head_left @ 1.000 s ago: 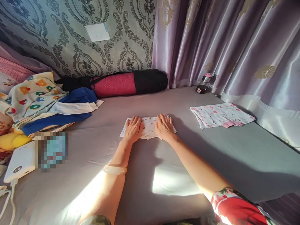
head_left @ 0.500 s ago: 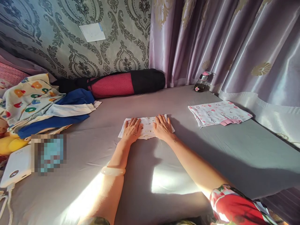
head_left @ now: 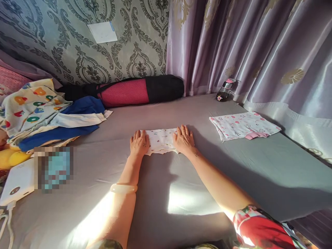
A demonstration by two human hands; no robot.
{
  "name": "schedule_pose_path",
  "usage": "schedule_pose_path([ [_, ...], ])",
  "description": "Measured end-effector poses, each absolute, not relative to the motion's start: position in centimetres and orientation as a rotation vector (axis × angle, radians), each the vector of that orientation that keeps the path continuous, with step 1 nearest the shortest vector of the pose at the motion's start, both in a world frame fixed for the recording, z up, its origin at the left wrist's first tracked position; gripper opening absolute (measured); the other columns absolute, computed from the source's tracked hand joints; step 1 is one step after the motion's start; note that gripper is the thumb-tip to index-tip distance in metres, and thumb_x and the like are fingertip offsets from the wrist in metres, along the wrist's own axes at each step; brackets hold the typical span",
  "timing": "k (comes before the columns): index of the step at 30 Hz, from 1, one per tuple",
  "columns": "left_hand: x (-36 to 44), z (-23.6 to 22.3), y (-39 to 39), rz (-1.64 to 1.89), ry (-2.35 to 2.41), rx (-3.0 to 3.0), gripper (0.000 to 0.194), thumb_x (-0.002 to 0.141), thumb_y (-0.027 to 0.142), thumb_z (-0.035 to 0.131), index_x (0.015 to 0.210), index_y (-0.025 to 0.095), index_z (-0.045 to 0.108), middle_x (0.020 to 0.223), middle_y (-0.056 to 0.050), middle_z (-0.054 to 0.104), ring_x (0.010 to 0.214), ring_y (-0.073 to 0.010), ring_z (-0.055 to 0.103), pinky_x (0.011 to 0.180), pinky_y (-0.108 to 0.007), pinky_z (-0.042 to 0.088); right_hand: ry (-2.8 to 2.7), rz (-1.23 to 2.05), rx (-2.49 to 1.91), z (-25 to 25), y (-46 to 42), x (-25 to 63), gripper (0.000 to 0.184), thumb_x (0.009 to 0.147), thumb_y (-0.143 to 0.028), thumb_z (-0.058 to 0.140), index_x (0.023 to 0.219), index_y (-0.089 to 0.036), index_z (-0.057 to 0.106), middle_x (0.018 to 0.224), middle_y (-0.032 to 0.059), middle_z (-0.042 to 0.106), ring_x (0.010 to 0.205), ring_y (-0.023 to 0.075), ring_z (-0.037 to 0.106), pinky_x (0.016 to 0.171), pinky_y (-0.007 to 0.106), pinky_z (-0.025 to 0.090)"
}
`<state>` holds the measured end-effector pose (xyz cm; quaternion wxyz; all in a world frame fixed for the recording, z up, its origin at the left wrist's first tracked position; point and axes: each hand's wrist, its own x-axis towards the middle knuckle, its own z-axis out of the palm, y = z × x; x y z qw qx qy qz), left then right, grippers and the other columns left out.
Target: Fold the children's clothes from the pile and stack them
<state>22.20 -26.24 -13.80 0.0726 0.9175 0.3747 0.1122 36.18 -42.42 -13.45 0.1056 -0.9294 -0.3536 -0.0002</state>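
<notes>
On the sheet (head_left: 155,193), hands (head_left: 139,143) (head_left: 184,141) touch printed cloth (head_left: 161,141).

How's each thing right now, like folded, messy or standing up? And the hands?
Small white patterned cloth: lying flat
Left hand: palm down on its left end
Right hand: palm down on its right end
White cloth with pink prints: folded flat
Clear bottle with pink lid: upright, lid on
Multicoloured clothes pile: loosely heaped
White plastic power bank: cable plugged in
Long red and black bag: lying down
</notes>
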Motion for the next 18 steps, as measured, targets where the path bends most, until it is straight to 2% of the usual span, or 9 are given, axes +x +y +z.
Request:
schedule_pose_path([
  [6, 22.2, -13.9, -26.4, 0.382, 1.13, 2.722, 0.05, 0.097, 0.033, 0.03, 0.14, 0.015, 0.049, 0.146, -0.018, 0.048, 0.136, -0.0333, 0.043, 0.111, -0.051, 0.035, -1.022, 0.062, -2.675, -13.1, -42.5, 36.2, 0.056, 0.099, -0.033, 0.026, 0.147, -0.006, 0.04, 0.159, 0.0185, 0.028, 0.148, 0.0315, 0.019, 0.117, 0.052, 0.018],
  [8, 22.2, -13.6, -26.3, 0.395, 1.164, 2.687, 0.05, 0.095, 0.033, 0.032, 0.139, 0.015, 0.048, 0.142, -0.018, 0.051, 0.131, -0.0338, 0.047, 0.107, -0.05, 0.039, -1.017, 0.12, -2.619, -12.7, -42.7, 37.0, 0.054, 0.097, -0.03, 0.032, 0.145, -0.008, 0.042, 0.158, 0.0175, 0.031, 0.147, 0.0294, 0.024, 0.117, 0.048, 0.022],
  [10, 22.0, -13.2, -26.0, 0.378, 1.23, 2.66, 0.051, 0.093, 0.035, 0.036, 0.137, 0.013, 0.05, 0.136, -0.021, 0.055, 0.126, -0.0355, 0.052, 0.101, -0.048, 0.043, -0.983, 0.182, -2.541, -12.0, -43.2, 38.2, 0.052, 0.093, -0.027, 0.039, 0.143, -0.011, 0.044, 0.152, 0.0166, 0.041, 0.141, 0.0255, 0.036, 0.112, 0.039, 0.032],
  [12, 21.8, -12.7, -25.3, 0.358, 1.29, 2.641, 0.052, 0.09, 0.037, 0.041, 0.133, 0.01, 0.053, 0.129, -0.024, 0.058, 0.123, -0.0369, 0.053, 0.099, -0.047, 0.044, -0.861, 0.274, -2.474, -11.0, -43.8, 39.8, 0.047, 0.091, -0.025, 0.044, 0.135, -0.013, 0.052, 0.137, 0.0145, 0.057, 0.125, 0.022, 0.053, 0.098, 0.029, 0.042],
  [14, 21.4, -12.1, -24.4, 0.337, 1.314, 2.572, 0.049, 0.087, 0.036, 0.046, 0.126, 0.008, 0.058, 0.122, -0.024, 0.063, 0.121, -0.0361, 0.055, 0.098, -0.044, 0.043, -0.702, 0.391, -2.442, -10.2, -44.7, 41.4, 0.035, 0.09, -0.027, 0.047, 0.118, -0.015, 0.063, 0.111, 0.0096, 0.07, 0.101, 0.0193, 0.064, 0.079, 0.024, 0.047],
  [16, 20.9, -11.6, -23.4, 0.33, 1.318, 2.392, 0.04, 0.083, 0.034, 0.052, 0.112, 0.01, 0.065, 0.111, -0.02, 0.068, 0.115, -0.0343, 0.059, 0.094, -0.04, 0.045, -0.614, 0.469, -2.447, -9.6, -45.5, 42.5, 0.025, 0.089, -0.029, 0.051, 0.1, -0.015, 0.068, 0.084, 0.0056, 0.071, 0.078, 0.0166, 0.066, 0.065, 0.022, 0.045],
  [18, 20.5, -11.1, -22.7, 0.353, 1.303, 2.202, 0.027, 0.077, 0.033, 0.058, 0.093, 0.014, 0.069, 0.093, -0.015, 0.072, 0.104, -0.0322, 0.064, 0.084, -0.036, 0.048, -0.581, 0.51, -2.471, -9.3, -46.2, 43.1, 0.02, 0.086, -0.029, 0.055, 0.085, -0.014, 0.068, 0.067, 0.0039, 0.066, 0.064, 0.015, 0.062, 0.057, 0.022, 0.041],
])
